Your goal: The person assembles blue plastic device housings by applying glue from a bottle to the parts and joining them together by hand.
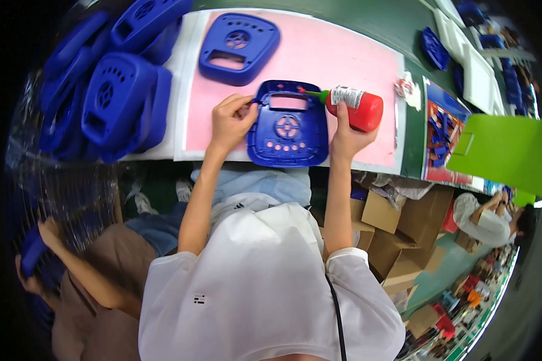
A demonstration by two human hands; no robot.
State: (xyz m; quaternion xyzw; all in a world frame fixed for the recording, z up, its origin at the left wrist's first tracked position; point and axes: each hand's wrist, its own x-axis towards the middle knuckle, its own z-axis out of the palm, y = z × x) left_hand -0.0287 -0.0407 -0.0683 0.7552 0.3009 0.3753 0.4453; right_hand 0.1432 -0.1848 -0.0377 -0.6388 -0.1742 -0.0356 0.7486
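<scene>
A blue plastic housing (260, 135) lies with its hollow inner side up, showing a round grille, a slot and a row of holes. My left hand (230, 123) is closed at its upper left edge, thumb and fingers pinching the rim. Whether a small part is also between those fingertips, I cannot tell. My right hand (350, 139) is wrapped round a red squeeze bottle (366, 112) with a white label, tilted on its side. Its green nozzle (323, 95) points left, the tip over the housing's upper part near a small red spot.
Another blue housing (239, 45) lies face up farther back on the pink sheet (331, 45). Blue housings (105, 99) are piled at the left. Crumpled tissue (408, 90) and a green panel (503, 150) are at the right. A co-worker's hand (49, 231) holds a blue piece at lower left.
</scene>
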